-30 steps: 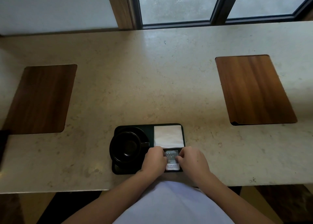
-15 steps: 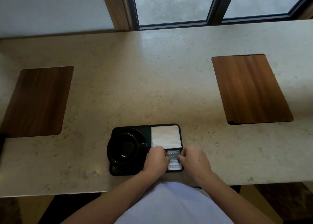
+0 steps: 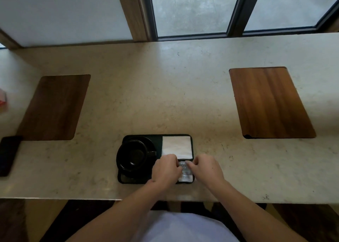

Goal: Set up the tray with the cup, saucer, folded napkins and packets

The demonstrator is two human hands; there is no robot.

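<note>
Little has changed over the last second: both hands stay on the packets [image 3: 185, 171] in the tray's [image 3: 159, 137] near-right corner, the left hand [image 3: 166, 168] and right hand [image 3: 203, 167] apparently pinching them with curled fingers, squaring them below the napkins [image 3: 176, 147], beside the cup [image 3: 133, 155]; setup looks nearly finished.

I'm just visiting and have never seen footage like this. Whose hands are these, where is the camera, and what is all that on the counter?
No machine here: a person wears a camera on the head, looking down at their own bare hands. On the stone counter lies a dark tray. It holds a black cup on a saucer, a white folded napkin and, nearest the person, small packets. The left hand and right hand both pinch the packets, apparently straightening them. Two wooden mats flank the tray; a dark phone lies far left.
</note>
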